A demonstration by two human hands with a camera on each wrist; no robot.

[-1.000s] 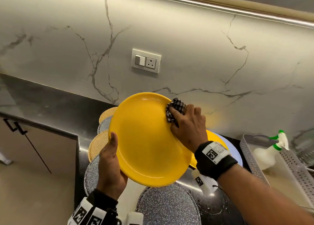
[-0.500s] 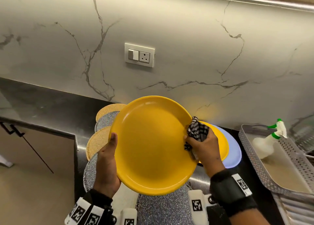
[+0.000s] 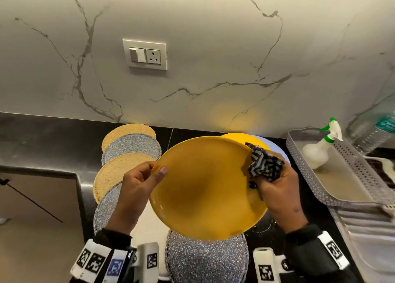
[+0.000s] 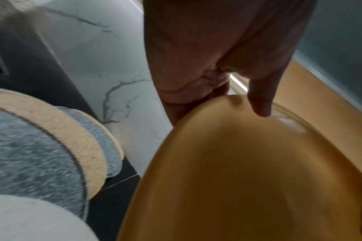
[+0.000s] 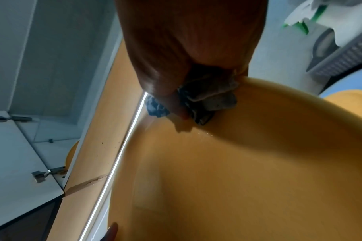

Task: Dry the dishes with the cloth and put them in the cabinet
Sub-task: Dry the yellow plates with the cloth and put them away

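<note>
**Yellow plate: drying in hand, rim work on the far side from the grip**

The yellow plate (image 3: 205, 188) is held clear of the black counter (image 3: 42, 137), above the round glitter mats (image 3: 132, 146), and tilted so one broad face is toward the person. The left hand (image 3: 136, 188) grips the plate's left edge, thumb lying over the rim and fingers out of sight behind it. The right hand (image 3: 277, 193) is bunched round the striped cloth (image 3: 264, 165) and presses it against the plate's upper right rim.

Observations from the right wrist view: small droplets show on the plate (image 5: 237, 163) just below the cloth (image 5: 206, 97). The face is therefore judged not yet dry.

Recommendations for this step:
- Sweep the cloth round the rim and then across the middle, so the droplets are gathered and not pushed about.
- Shift the grip on the left edge in turn, since the patch beneath thumb and fingers cannot be reached by the cloth.
- Turn the plate and wipe the other face before stowing it.
- Keep the thumb firmly over the rim; a damp plate held at one edge is liable to slip under pressure from the opposite side.

Behind the held plate, a second yellow plate (image 3: 241, 136) and a pale blue plate (image 3: 277, 148) lie on the counter, seemingly awaiting the same treatment. To the plate's right stands a grey tray (image 3: 363, 176) with a spray bottle (image 3: 318, 148) in it.
</note>
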